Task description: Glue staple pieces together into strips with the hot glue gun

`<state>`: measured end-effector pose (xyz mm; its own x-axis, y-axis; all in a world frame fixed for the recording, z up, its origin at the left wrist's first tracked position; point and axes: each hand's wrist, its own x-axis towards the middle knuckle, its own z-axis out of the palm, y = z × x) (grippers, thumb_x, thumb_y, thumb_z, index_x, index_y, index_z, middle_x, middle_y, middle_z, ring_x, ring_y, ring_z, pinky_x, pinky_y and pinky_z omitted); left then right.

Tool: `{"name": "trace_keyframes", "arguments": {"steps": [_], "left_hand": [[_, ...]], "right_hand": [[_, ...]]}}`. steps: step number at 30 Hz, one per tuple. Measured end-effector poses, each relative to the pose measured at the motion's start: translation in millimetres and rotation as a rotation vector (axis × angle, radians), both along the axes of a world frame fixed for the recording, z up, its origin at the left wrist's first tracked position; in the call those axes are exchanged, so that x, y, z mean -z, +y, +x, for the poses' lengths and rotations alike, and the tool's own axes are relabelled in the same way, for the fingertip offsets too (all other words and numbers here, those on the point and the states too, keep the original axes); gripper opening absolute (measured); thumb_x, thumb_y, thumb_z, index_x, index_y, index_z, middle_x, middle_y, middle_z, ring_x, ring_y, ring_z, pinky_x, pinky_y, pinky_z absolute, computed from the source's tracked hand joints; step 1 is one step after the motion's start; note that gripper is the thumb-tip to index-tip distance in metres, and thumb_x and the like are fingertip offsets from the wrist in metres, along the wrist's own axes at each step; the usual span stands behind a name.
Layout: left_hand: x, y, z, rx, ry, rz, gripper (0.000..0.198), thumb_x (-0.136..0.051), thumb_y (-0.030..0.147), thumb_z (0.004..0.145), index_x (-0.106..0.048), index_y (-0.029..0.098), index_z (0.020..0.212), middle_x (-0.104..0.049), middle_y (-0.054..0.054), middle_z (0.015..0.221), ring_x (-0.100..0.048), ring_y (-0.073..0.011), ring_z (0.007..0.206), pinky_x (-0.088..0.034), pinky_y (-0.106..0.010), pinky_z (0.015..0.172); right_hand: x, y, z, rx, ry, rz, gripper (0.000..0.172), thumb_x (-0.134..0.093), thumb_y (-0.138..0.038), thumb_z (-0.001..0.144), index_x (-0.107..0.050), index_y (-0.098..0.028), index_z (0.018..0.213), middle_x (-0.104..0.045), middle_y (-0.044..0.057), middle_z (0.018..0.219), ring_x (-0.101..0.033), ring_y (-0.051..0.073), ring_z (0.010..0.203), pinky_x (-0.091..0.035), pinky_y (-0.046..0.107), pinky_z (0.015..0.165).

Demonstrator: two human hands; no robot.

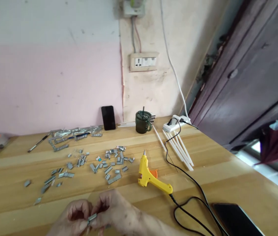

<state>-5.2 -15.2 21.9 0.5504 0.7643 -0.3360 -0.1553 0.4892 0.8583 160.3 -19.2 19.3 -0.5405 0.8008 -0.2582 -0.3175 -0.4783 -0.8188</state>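
Note:
Low in the head view, my left hand [76, 216] and my right hand [115, 209] meet over the near part of the wooden table. Between their fingertips is a small grey metal piece [92, 217], short and shiny like a bit of staple strip. Both hands are closed in a pinch on it. Just beyond them lie scattered similar metal pieces [114, 178], some loose, some in short clusters. To the right of my right hand, a yellow glue gun [153, 180] with an orange trigger rests on its side, nozzle pointing away.
Long metal strips [72, 131] and a pen [38, 143] lie at the back left. A phone [108, 118] leans on the wall beside a dark mug [142, 123]. White glue sticks [178, 149] lie near a power strip [175, 123]. A black cable [193, 178] loops near another phone [234, 219].

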Motion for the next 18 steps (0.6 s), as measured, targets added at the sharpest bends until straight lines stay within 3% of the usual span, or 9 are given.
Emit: {"name": "trace_keyframes", "arguments": {"steps": [3, 7, 12, 18], "left_hand": [[3.4, -1.8, -3.4, -0.033, -0.044, 0.044, 0.034, -0.086, 0.037, 0.056, -0.058, 0.017, 0.056, -0.056, 0.001, 0.055, -0.053, -0.0149, 0.057, -0.039, -0.027, 0.057], [7.8, -3.7, -3.3, -0.081, -0.13, 0.046, 0.043, -0.087, 0.047, 0.049, -0.06, 0.014, 0.059, -0.058, -0.001, 0.054, -0.05, -0.0123, 0.051, -0.036, -0.024, 0.051], [5.0, -7.7, 1.8, -0.187, -0.172, 0.07, 0.042, -0.087, 0.044, 0.054, -0.06, 0.013, 0.062, -0.059, 0.0, 0.055, -0.05, -0.0111, 0.053, -0.033, -0.023, 0.052], [3.2, -10.3, 4.2, -0.233, -0.081, 0.153, 0.048, -0.085, 0.052, 0.05, -0.058, 0.014, 0.058, -0.052, 0.002, 0.053, -0.043, -0.0096, 0.052, -0.029, -0.022, 0.051]], "right_hand": [[-1.5, -3.9, -1.8, 0.038, 0.047, 0.009, 0.038, -0.086, -0.033, 0.043, -0.06, -0.013, 0.059, -0.061, -0.003, 0.051, -0.051, 0.009, 0.041, -0.044, 0.022, 0.045], [4.9, -1.9, -3.2, 0.048, 0.066, 0.016, 0.033, -0.086, -0.025, 0.049, -0.059, -0.012, 0.063, -0.063, -0.001, 0.052, -0.055, 0.01, 0.041, -0.044, 0.021, 0.043], [14.0, 0.9, -2.6, 0.046, 0.01, 0.011, 0.039, -0.088, -0.029, 0.046, -0.055, -0.014, 0.062, -0.062, -0.002, 0.05, -0.055, 0.01, 0.039, -0.039, 0.018, 0.038], [7.8, -4.1, -2.5, 0.066, -0.029, 0.03, 0.042, -0.088, -0.034, 0.049, -0.054, -0.015, 0.063, -0.059, -0.004, 0.048, -0.055, 0.008, 0.039, -0.036, 0.016, 0.039]]}}
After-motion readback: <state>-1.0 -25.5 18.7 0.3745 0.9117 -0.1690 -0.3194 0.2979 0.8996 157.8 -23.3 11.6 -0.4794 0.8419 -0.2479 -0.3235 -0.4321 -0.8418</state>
